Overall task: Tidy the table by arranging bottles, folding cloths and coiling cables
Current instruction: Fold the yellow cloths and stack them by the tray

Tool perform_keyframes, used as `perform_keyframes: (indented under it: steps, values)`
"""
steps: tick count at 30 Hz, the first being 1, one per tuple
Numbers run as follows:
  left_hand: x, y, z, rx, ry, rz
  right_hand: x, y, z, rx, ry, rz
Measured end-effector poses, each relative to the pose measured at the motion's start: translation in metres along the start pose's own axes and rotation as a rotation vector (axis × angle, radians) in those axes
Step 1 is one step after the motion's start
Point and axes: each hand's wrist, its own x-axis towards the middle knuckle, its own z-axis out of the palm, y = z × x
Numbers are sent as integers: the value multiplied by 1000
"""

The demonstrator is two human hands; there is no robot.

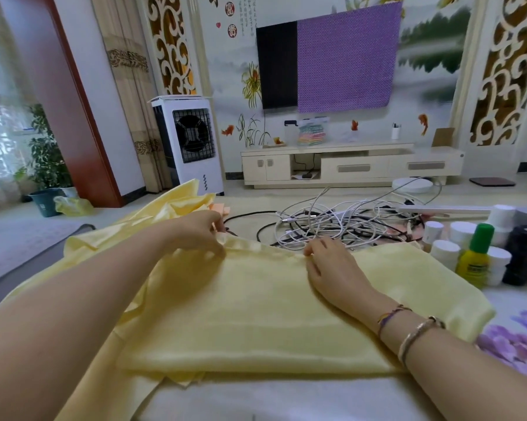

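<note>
A pale yellow cloth (256,308) lies partly folded across the table in front of me, with a loose part bunched up at the left. My left hand (200,232) pinches the cloth's far edge. My right hand (332,265) lies on the cloth farther right, its fingertips curled on the same far edge. Behind the cloth sits a tangle of white and black cables (341,223). At the right stands a group of bottles: a yellow one with a green cap (474,256), a black one (521,256) and several white-capped jars (447,250).
A white power strip (444,209) lies behind the bottles. An orange sponge-like block (219,211) peeks out beyond the cloth. The tablecloth has purple flowers (514,347) at the right. Beyond the table stand a white air cooler (189,144) and a TV cabinet (347,165).
</note>
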Motion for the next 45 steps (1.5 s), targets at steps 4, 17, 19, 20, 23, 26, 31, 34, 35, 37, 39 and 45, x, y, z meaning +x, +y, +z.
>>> perform_keyframes:
  steps: [4,17,19,20,23,26,31,34,35,37,39,45]
  values:
    - [0,-14,5,16,29,-41,5,0,-3,143,-7,123]
    - [6,-33,14,-63,149,-50,22,-3,-24,3,-135,251]
    - [9,-35,19,-38,224,-58,24,-3,-25,-63,-160,263]
    - [10,-35,22,5,252,-65,24,-4,-26,-110,-161,257]
    - [8,-28,32,213,344,-76,20,-4,-29,-275,-144,164]
    - [4,-19,38,443,482,-5,9,-3,-41,-240,-130,56]
    - [-34,0,58,261,444,269,-32,0,-83,-26,-228,-115]
    - [-72,18,79,69,224,395,-64,2,-116,-1,-354,-170]
    - [-84,23,85,35,177,415,-74,2,-127,-25,-400,-172]
    - [-102,29,96,17,113,450,-91,6,-144,-117,-462,-172]
    - [-114,31,104,66,59,463,-102,13,-155,-197,-469,-142]
    - [-110,17,123,112,116,385,-119,54,-176,-61,-187,441]
